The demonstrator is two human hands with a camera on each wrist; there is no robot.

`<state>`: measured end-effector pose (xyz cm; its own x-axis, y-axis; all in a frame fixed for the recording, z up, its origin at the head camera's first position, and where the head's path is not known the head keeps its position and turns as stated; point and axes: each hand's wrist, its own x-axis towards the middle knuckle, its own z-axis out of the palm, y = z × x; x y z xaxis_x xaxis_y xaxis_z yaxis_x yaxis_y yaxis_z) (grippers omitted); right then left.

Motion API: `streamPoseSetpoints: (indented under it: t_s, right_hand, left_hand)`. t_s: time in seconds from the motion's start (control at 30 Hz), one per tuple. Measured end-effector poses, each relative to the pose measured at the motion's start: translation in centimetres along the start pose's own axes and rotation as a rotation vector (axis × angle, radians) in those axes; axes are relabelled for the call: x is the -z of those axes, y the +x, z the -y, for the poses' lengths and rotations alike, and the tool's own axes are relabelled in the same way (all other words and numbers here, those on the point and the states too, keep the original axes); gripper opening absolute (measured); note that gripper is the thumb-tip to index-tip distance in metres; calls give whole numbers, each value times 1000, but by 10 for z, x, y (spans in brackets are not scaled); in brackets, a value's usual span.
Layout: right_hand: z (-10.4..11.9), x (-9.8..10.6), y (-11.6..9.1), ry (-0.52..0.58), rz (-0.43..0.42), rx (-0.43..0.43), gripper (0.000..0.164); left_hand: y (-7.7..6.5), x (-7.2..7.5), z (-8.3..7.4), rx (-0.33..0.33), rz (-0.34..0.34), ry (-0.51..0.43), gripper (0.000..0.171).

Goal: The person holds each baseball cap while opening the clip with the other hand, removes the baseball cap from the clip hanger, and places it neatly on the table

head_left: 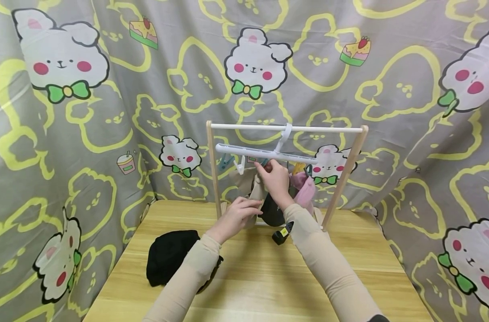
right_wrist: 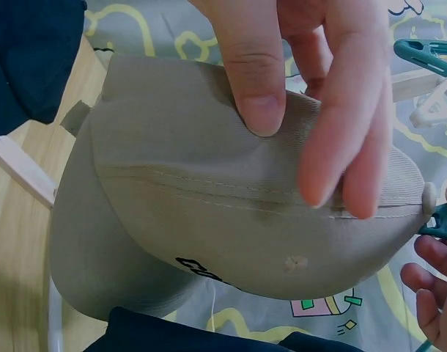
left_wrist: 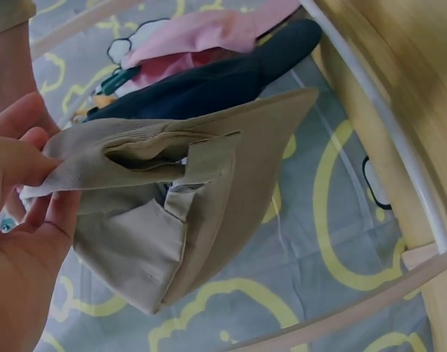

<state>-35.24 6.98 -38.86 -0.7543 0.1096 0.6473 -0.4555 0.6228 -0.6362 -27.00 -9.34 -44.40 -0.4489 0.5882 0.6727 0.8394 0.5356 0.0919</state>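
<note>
A beige cap point(right_wrist: 201, 169) hangs brim down below a white hanger point(head_left: 248, 151). My left hand point(head_left: 237, 218) holds this cap; its thumb and fingers lie against the cloth in the right wrist view. Higher up, at the hanger bar, my right hand point(head_left: 276, 179) pinches a teal clip point(right_wrist: 443, 220) by the crown of the beige cap. A dark cap point(left_wrist: 201, 88) hangs just to the right, and beyond it a pink cap point(head_left: 305, 193) hangs near a yellow clip and a dark green clip. The hands partly hide the beige cap in the head view.
The hanger hooks over the white rod point(head_left: 329, 129) of a small wooden rack point(head_left: 213, 170). A loose white clip point(head_left: 240, 166) and a teal clip point(head_left: 226, 161) hang at its left. A black cap point(head_left: 170, 255) lies on the wooden table point(head_left: 260, 281). Patterned curtain point(head_left: 180, 120) surrounds it.
</note>
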Motion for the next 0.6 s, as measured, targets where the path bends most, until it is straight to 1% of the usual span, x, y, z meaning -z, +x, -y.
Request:
streamPoseSetpoints:
  t_s: [0.17,0.37,0.6]
  right_hand:
    - [0,0,-1,0,6,-2,38]
    - [-1,1,-1,-5,15,-12,38]
    - [-1,2,0,-18,18,-17,38]
  left_hand:
    - [1,3,-1,3,40,-6,28]
    - [1,3,-2,19,104,16,33]
    - [2,5,-1,14,100,69,39]
